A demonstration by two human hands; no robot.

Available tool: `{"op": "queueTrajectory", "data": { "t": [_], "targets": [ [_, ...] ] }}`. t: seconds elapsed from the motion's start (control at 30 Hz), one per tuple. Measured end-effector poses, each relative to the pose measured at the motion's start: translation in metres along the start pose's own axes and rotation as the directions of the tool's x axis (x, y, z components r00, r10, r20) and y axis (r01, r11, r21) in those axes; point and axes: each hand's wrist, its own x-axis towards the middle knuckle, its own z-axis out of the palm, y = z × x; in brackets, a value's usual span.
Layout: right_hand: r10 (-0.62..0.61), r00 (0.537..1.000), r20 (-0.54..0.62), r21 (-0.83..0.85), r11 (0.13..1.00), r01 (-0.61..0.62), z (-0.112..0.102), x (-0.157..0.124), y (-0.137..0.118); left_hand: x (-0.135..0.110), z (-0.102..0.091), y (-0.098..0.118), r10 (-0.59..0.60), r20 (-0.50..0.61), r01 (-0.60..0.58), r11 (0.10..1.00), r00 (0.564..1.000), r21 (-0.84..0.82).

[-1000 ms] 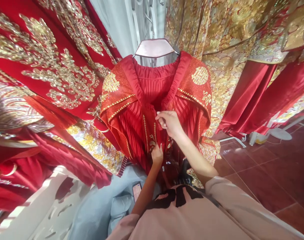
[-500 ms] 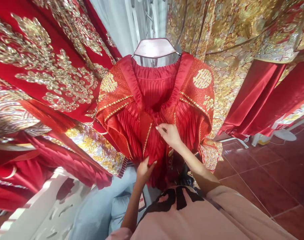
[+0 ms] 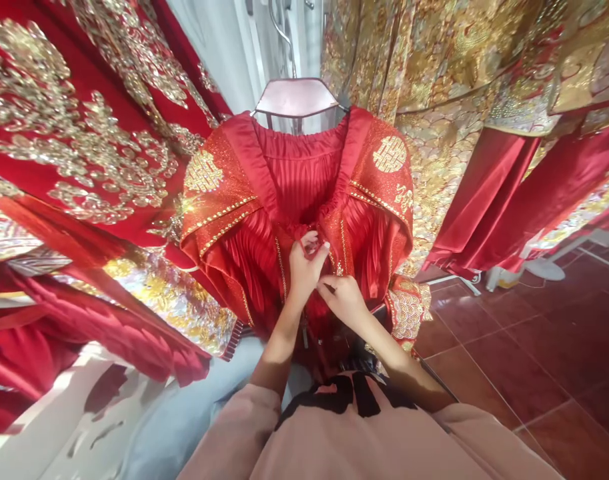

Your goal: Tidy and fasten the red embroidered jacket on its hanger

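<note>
The red garment [image 3: 304,180] hangs on a hanger [image 3: 298,99] directly in front of the person, with gold-patterned cloth [image 3: 454,73] behind it on the right. At its front opening, the left hand [image 3: 307,265] curls its fingers near the thumb below the neckline, while the right hand [image 3: 343,299] bends narrowly just beneath; whether either grips the fabric, I cannot tell

One camera looks forward and down from the wearer's head, above the pink shirt [image 3: 354,443] filling the bottom centre of the frame. It squarely faces the red garment [image 3: 304,173] at mid-frame, near, with the left hand [image 3: 305,268] and right hand [image 3: 346,301] before it. The wide view reaches the tiled floor [image 3: 514,353] at lower right.
</note>
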Motion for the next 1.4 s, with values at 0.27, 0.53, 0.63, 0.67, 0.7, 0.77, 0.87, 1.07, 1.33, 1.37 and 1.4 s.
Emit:
{"op": "queueTrajectory", "data": {
  "t": [0.27, 0.53, 0.63, 0.67, 0.7, 0.77, 0.87, 1.07, 1.33, 1.37, 1.4],
  "targets": [
    [-0.022, 1.0, 0.022, -0.03, 0.999, 0.023, -0.007, 0.004, -0.003, 0.006, 0.01, 0.008, -0.058, 0.058, 0.064, 0.993, 0.997, -0.099],
    [0.001, 0.997, -0.075, -0.031, 1.0, -0.004, -0.022, 0.021, 0.019, 0.006, 0.003, 0.007, -0.052, -0.114, 0.062, 0.994, 0.992, 0.092],
    [0.047, 0.974, -0.222, 0.083, 0.996, -0.03, -0.026, 0.042, 0.025, -0.005, -0.002, 0.015, 0.075, -0.139, -0.021, 0.935, 0.987, 0.353],
    [0.081, 0.965, -0.25, 0.205, 0.978, -0.029, -0.026, 0.049, 0.024, -0.008, -0.003, 0.018, 0.093, -0.126, -0.035, 0.915, 0.988, 0.401],
    [0.126, 0.962, -0.242, 0.367, 0.93, -0.029, -0.026, 0.056, 0.021, -0.011, -0.004, 0.021, 0.097, -0.111, -0.041, 0.905, 0.989, 0.424],
    [0.184, 0.977, -0.109, 0.71, 0.702, -0.053, -0.027, 0.066, 0.013, -0.013, -0.005, 0.023, 0.084, -0.083, -0.042, 0.908, 0.993, 0.417],
    [0.088, 0.98, 0.177, 0.953, 0.233, -0.193, -0.03, 0.069, 0.0, -0.013, -0.009, 0.022, 0.093, -0.06, -0.063, 0.92, 0.994, 0.386],
    [0.056, 0.966, 0.251, 0.968, -0.041, -0.249, -0.025, 0.065, -0.013, -0.017, -0.017, 0.019, 0.125, 0.05, -0.135, 0.916, 0.991, 0.378],
    [0.166, 0.985, 0.042, 0.977, 0.201, -0.075, -0.013, 0.061, -0.015, -0.016, -0.021, 0.027, 0.092, 0.122, -0.122, 0.956, 0.988, 0.267],
    [0.183, 0.983, 0.03, 0.975, 0.213, -0.07, -0.014, 0.06, -0.014, -0.015, -0.022, 0.027, 0.093, 0.13, -0.126, 0.954, 0.987, 0.271],
    [0.207, 0.978, 0.023, 0.975, 0.212, -0.068, -0.015, 0.059, -0.014, -0.014, -0.023, 0.027, 0.093, 0.137, -0.129, 0.951, 0.986, 0.281]
  ]
}}
